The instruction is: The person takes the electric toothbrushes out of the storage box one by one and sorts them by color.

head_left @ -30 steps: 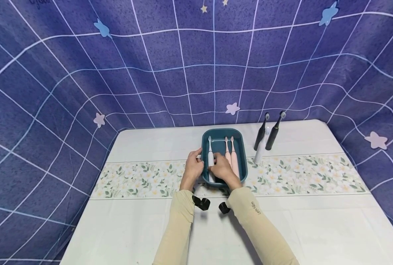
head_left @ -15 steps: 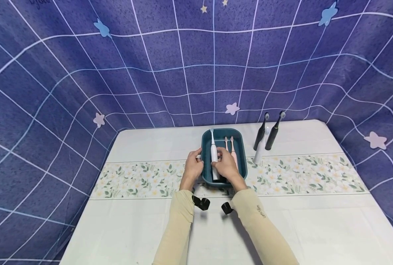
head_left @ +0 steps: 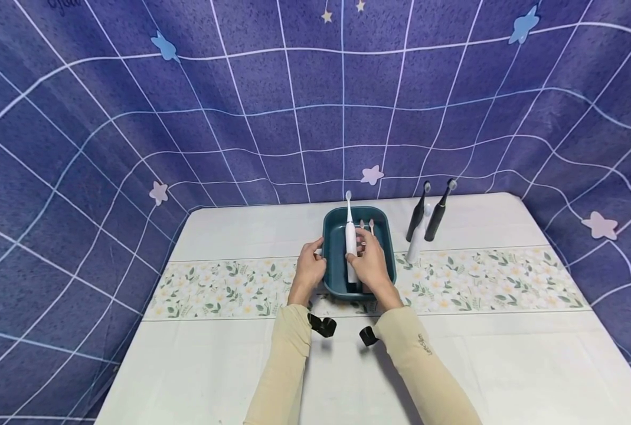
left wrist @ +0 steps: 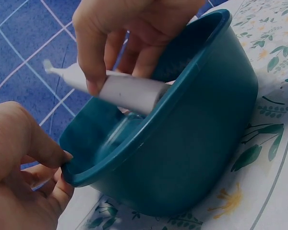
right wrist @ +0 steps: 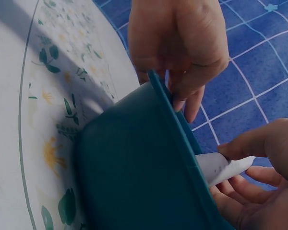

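Observation:
My right hand (head_left: 370,264) holds a white electric toothbrush (head_left: 351,236) by its handle, tilted above the inside of a teal bin (left wrist: 201,134). In the left wrist view, thumb and fingers lie on either side of the handle (left wrist: 134,93), whose lower end is still within the rim. The brush head points away, past the bin's far edge. My left hand (head_left: 310,265) pinches the bin's left rim between thumb and fingers. Two pink toothbrushes (head_left: 371,225) lie in the bin, mostly hidden behind my right hand.
Right of the bin, two black electric toothbrushes (head_left: 436,219) and a white one (head_left: 417,243) stand upright on the table (head_left: 230,236). A blue curtain (head_left: 251,136) with stars and grid lines hangs behind. A floral band crosses the tabletop.
My right hand has lifted the white toothbrush from the bin's floor and shifted right with it, now covering more of the pink ones. The left hand stays on the rim.

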Demonstrator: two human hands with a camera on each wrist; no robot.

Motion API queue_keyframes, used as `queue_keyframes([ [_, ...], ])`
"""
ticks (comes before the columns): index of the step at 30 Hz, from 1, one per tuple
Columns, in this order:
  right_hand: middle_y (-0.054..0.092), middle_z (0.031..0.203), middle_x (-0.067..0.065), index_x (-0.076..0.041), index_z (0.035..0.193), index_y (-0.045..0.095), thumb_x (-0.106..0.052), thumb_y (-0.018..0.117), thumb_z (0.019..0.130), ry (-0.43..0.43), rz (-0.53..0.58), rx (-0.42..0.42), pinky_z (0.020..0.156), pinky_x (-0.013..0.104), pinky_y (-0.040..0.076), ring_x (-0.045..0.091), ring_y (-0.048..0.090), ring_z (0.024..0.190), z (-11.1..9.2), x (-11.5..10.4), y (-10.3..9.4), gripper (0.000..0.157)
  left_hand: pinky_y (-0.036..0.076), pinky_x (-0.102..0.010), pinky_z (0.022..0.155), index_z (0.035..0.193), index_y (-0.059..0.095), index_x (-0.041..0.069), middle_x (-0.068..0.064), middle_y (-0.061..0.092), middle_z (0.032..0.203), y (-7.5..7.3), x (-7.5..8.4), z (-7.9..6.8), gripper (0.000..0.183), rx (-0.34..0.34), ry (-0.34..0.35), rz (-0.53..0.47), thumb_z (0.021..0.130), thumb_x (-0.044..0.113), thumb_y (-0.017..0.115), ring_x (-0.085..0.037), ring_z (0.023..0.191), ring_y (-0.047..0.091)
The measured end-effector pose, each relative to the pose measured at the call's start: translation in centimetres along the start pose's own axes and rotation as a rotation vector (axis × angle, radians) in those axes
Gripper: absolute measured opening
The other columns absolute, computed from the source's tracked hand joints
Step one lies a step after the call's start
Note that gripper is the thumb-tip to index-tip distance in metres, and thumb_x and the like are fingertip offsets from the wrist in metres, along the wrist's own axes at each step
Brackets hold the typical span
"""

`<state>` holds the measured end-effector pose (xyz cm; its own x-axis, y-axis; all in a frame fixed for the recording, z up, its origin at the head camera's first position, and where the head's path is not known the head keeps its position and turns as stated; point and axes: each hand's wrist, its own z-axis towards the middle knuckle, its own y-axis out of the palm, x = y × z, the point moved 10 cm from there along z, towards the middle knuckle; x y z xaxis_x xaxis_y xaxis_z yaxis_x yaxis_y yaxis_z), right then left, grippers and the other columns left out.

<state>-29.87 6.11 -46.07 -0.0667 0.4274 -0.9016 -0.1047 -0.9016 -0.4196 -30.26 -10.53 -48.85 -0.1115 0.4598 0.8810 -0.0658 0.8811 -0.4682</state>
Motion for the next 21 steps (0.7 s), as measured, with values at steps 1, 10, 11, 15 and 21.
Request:
queue_keyframes([
  [1,0.055,0.12,0.017,-0.006,0.138,0.046,0.004,0.07,0.078,-0.013,0.005,0.012,0.083,0.04,0.049,0.028,0.059,0.096,0.0,-0.2,-0.2,0.065,0.037,-0.03,0.071,0.142,0.048,0.011,-0.008,0.05,0.131,0.0,0.0,0.0,0.054,0.0,0.005,-0.001,0.09,-0.003,0.051,-0.017,0.083,0.046],
  [10,0.054,0.119,0.018,-0.006,0.139,0.045,0.002,0.069,0.079,-0.083,0.037,0.058,0.09,0.045,0.048,0.033,0.058,0.103,-0.5,-1.3,-1.8,0.065,0.035,-0.031,0.07,0.143,0.046,0.012,-0.008,0.048,0.132,0.1,0.0,-0.2,0.054,-0.028,0.001,-0.011,0.091,-0.001,0.049,-0.018,0.082,0.045],
  [11,0.054,0.12,0.018,-0.006,0.139,0.045,0.002,0.069,0.079,-0.081,0.048,0.059,0.09,0.045,0.048,0.033,0.058,0.103,-0.6,-1.3,-1.9,0.065,0.035,-0.031,0.07,0.143,0.046,0.012,-0.008,0.048,0.132,0.1,0.0,-0.2,0.054,-0.029,0.0,-0.01,0.091,-0.001,0.049,-0.018,0.082,0.045],
  [15,0.053,0.122,0.014,-0.011,0.139,0.046,0.002,0.069,0.08,-0.082,0.067,0.081,0.087,0.042,0.05,0.029,0.058,0.104,-0.9,-1.4,-2.4,0.065,0.035,-0.03,0.072,0.143,0.047,0.011,-0.008,0.049,0.132,0.0,0.1,-0.3,0.053,-0.018,0.003,-0.003,0.091,-0.001,0.049,-0.018,0.083,0.045],
  [21,0.051,0.123,0.013,-0.011,0.139,0.046,0.007,0.068,0.079,-0.111,0.148,0.111,0.084,0.037,0.052,0.025,0.057,0.103,-1.5,-1.6,-3.1,0.066,0.036,-0.031,0.073,0.143,0.046,0.011,-0.008,0.049,0.133,-0.1,0.3,-0.4,0.053,-0.012,0.002,0.002,0.091,-0.002,0.049,-0.018,0.085,0.046],
])
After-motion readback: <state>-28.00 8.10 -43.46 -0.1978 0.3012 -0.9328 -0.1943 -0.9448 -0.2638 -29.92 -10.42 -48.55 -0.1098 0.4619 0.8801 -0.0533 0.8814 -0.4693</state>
